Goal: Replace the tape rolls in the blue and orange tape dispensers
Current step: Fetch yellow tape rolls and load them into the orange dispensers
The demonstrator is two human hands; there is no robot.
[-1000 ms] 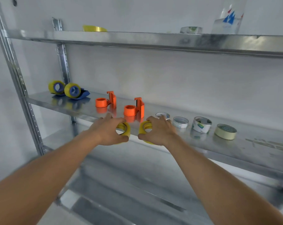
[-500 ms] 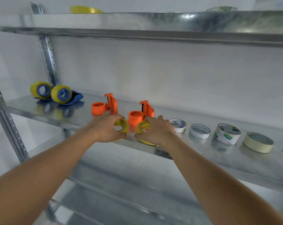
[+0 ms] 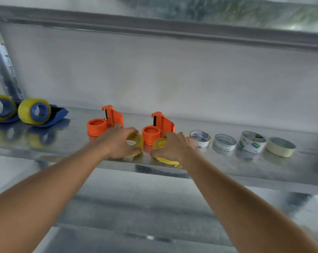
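Two yellow tape rolls sit at the front lip of the metal shelf, the left hand curled around the left yellow roll and the right hand grasping the right yellow roll, each just in front of an empty orange dispenser, the left one and the right one. The worry is that edge: the right roll overhangs it, so a loose pinch could send it off the shelf. Lifting both at once also risks knocking the light orange dispensers backward or skewing a roll on its hub, while the blue dispensers, loaded, wait far left.
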